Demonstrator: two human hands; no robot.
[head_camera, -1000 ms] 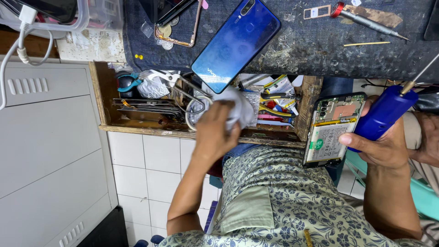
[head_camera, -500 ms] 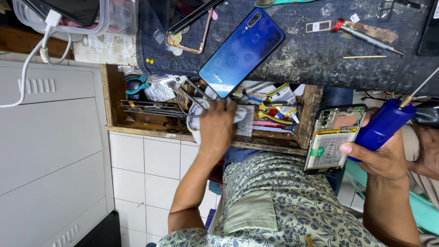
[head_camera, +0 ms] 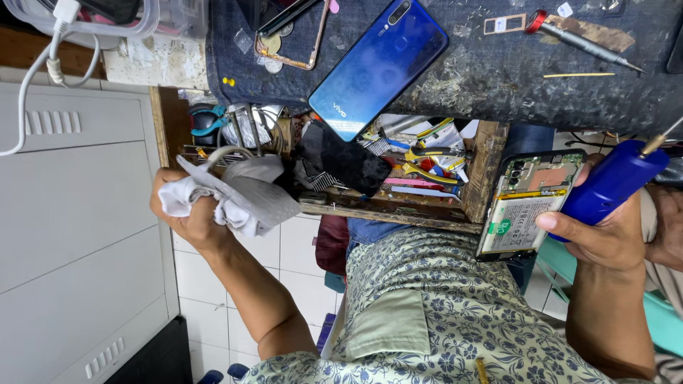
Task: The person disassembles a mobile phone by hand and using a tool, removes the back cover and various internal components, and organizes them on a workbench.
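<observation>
My left hand (head_camera: 186, 213) is clenched on a crumpled grey cloth (head_camera: 245, 195), held just left of an open wooden drawer (head_camera: 485, 167) under the table edge. My right hand (head_camera: 605, 238) grips a blue electric screwdriver (head_camera: 613, 181), its bit pointing up and to the right. The same hand's fingers hold an opened phone (head_camera: 525, 203), with its battery and circuit board showing. A blue phone back (head_camera: 377, 64) lies on the dark table mat (head_camera: 498, 78), overhanging the drawer.
The drawer holds pliers, tweezers, several small tools and a black panel (head_camera: 341, 160). A red-handled screwdriver (head_camera: 576, 35) and a gold phone frame (head_camera: 292, 35) lie on the mat. A white cable (head_camera: 35, 85) hangs at left over a white cabinet (head_camera: 71, 213).
My left hand has drawn the grey cloth out of the drawer and moved it left. My right hand still holds the screwdriver and opened phone in about the same place.
</observation>
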